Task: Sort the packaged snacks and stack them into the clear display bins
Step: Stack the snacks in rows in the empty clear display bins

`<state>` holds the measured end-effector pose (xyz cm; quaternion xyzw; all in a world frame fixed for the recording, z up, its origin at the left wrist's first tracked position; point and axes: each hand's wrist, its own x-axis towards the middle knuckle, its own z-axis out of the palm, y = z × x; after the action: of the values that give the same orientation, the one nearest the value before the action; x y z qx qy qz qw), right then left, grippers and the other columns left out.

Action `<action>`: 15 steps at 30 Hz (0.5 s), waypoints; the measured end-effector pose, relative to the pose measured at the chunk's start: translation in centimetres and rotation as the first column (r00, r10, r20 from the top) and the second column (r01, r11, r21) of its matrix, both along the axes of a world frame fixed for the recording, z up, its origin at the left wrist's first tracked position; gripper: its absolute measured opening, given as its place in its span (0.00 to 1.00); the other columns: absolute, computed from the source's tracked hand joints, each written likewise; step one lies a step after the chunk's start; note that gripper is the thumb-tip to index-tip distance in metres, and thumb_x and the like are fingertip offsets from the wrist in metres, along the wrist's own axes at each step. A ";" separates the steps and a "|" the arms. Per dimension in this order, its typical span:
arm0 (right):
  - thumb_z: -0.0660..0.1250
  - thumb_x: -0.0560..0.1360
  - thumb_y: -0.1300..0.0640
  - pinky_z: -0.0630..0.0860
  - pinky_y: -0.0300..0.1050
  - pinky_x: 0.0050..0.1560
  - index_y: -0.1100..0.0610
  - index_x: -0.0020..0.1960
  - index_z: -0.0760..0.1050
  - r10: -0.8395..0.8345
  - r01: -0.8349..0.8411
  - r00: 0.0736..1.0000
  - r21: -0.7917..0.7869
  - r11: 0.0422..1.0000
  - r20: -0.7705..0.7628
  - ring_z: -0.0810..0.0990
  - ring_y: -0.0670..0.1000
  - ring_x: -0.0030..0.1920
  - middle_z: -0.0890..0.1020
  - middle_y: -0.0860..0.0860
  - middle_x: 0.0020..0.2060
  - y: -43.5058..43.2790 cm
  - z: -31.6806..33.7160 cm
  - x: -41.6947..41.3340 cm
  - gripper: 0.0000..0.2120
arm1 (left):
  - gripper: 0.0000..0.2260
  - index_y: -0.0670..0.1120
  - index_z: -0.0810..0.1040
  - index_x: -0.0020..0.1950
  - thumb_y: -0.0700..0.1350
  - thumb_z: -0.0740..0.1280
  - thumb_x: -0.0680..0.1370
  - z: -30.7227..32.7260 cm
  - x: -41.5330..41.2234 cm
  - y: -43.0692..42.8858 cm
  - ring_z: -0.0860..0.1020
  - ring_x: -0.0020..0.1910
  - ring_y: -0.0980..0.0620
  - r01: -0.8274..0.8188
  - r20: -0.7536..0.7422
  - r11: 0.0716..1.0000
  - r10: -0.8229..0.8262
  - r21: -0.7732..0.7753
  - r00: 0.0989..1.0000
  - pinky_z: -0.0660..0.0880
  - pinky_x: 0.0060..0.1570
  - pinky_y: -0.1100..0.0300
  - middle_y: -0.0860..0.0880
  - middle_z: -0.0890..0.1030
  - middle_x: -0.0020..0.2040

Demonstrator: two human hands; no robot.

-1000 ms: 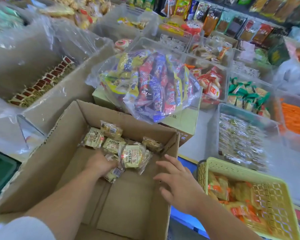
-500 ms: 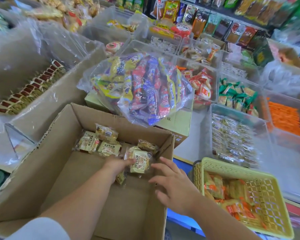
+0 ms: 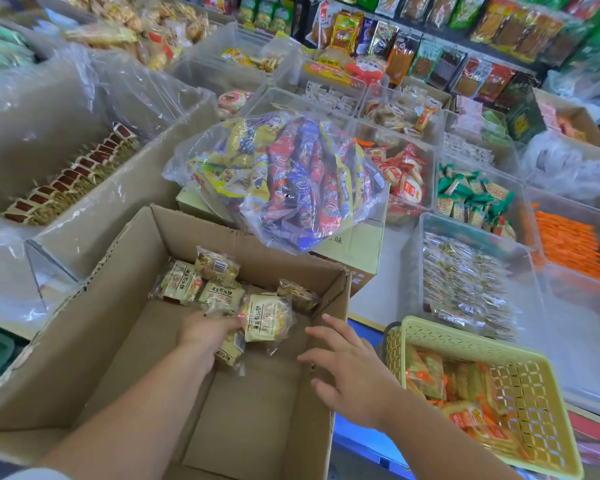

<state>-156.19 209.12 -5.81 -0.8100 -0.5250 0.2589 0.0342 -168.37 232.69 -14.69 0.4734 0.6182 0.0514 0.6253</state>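
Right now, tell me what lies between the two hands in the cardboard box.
In the head view: one cream snack packet, gripped by the left hand, then bare box floor up to the right hand.

Several clear bins (image 3: 471,227) on white counter (image 3: 378,292)

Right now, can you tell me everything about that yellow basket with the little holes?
The pale yellow plastic basket is rectangular, with a thick rim and lattice holes in its walls and floor. It sits open side up at the lower right, beside the brown cardboard box and in front of a clear plastic bin. Orange-and-yellow wrapped snack packets fill its left part; the right part shows bare lattice. The right hand hovers nearby, fingers spread, not holding it.
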 end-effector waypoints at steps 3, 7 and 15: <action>0.59 0.78 0.41 0.56 0.58 0.77 0.37 0.79 0.57 -0.009 0.009 1.000 0.012 1.000 0.004 0.38 0.41 0.79 0.56 0.36 0.78 0.4 0.3 -0.5 0.30 | 0.34 0.43 0.77 0.68 0.42 0.85 0.64 2.2 -1.1 0.2 0.78 0.50 0.48 -0.006 0.068 0.992 -0.003 0.129 0.998 0.72 0.56 0.54 0.44 0.80 0.65; 0.62 0.76 0.33 0.44 0.60 0.80 0.35 0.80 0.41 -0.165 0.168 0.986 0.136 0.976 -0.030 0.43 0.43 0.80 0.51 0.38 0.80 1.5 1.9 -2.2 0.41 | 0.27 0.50 0.81 0.59 0.46 0.86 0.63 6.1 -2.2 -1.9 0.81 0.54 0.51 -0.072 0.238 0.962 0.007 0.265 0.971 0.76 0.50 0.57 0.55 0.82 0.57; 0.69 0.72 0.37 0.78 0.39 0.58 0.37 0.73 0.64 -0.223 0.743 0.611 0.453 0.492 -0.759 0.78 0.41 0.63 0.75 0.35 0.64 0.4 6.8 -2.8 0.31 | 0.47 0.49 0.73 0.73 0.55 0.85 0.56 14.6 -1.3 -11.2 0.76 0.68 0.53 -0.252 0.577 0.948 0.098 0.193 0.811 0.72 0.68 0.51 0.59 0.75 0.70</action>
<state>-159.03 209.55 0.96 -0.7103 -0.2703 0.2459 0.6016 -169.67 221.48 -0.13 0.4559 0.4365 0.3264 0.7037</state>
